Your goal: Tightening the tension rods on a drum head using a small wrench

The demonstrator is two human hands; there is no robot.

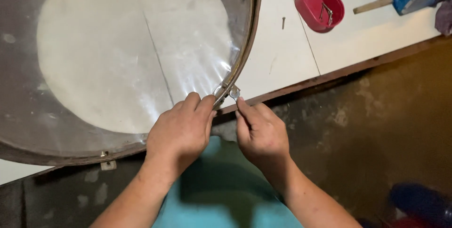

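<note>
A large round drum with a clear plastic head [132, 53] and a thin metal hoop [249, 35] lies flat on a white table [282, 53]. My left hand [181, 131] pinches a small metal claw hook on the hoop's near right rim. Just to the right of it, my right hand [260, 131] pinches a small silver key or screw [235, 93] at the same hook. Both hands meet at the table's front edge.
A red oval dish [319, 4] holding small metal parts sits at the back right, with a loose nail [283, 22] beside it. A blue box and a wooden handle [374, 5] lie farther right. Another metal lug [108, 164] hangs off the drum's near edge. Below is dark floor.
</note>
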